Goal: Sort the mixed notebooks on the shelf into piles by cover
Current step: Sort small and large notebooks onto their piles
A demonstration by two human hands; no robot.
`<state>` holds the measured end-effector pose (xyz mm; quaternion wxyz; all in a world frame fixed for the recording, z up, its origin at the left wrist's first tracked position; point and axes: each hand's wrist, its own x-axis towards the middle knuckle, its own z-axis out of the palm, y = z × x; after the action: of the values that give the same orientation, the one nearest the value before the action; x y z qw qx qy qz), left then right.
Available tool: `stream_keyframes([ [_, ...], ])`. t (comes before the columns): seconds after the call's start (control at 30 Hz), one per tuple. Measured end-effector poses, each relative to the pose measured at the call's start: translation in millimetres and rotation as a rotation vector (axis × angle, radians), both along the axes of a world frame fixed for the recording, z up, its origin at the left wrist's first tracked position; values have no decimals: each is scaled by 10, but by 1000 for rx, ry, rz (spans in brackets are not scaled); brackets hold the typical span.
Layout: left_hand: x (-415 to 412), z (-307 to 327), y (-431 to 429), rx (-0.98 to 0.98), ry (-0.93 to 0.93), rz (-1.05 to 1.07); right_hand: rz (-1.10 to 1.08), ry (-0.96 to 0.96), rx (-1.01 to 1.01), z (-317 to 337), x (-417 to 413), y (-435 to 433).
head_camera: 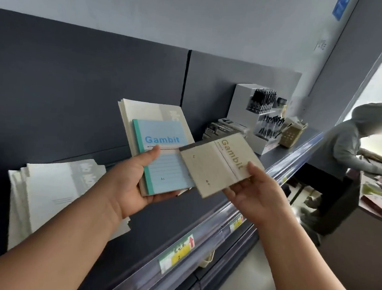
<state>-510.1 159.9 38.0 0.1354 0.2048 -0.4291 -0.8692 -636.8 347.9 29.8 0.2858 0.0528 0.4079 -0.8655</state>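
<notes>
Left hand (134,181): we're gripping mixed stack (142,111), thumb pinning blue notebook (168,163) on top. Right hand (257,195) pinching beige notebook (213,165), holding it apart, probably for separate pile on shelf (153,229).

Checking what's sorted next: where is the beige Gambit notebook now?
Head view, right of centre: the right hand holds the beige Gambit notebook over the shelf, beside the blue Gambit notebook held in the left hand.

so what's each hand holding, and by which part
Left hand holds a stack, blue notebook on top, at its left edge, thumb on the cover. Right hand holds the beige notebook by its lower right corner.
</notes>
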Motion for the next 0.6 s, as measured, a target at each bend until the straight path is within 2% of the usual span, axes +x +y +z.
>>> stream_keyframes([
  [0.1, -179, -25, -127, -32, -12, 55, -16, -67, -6, 0, -436, -138],
  [0.23, -357, -95, -251, -37, -29, 164, 66, -144, 189, -180, -1111, -414],
  [0.37, -524, -233, -250, 12, -12, 300, 277, 60, 389, -435, -1682, -796],
  [0.5, -684, -335, -98, 22, 44, 426, 563, 151, 522, -449, -2058, -1033],
  [0.6, -763, -334, 46, -4, 16, 506, 717, 259, 576, -460, -2238, -1210],
])
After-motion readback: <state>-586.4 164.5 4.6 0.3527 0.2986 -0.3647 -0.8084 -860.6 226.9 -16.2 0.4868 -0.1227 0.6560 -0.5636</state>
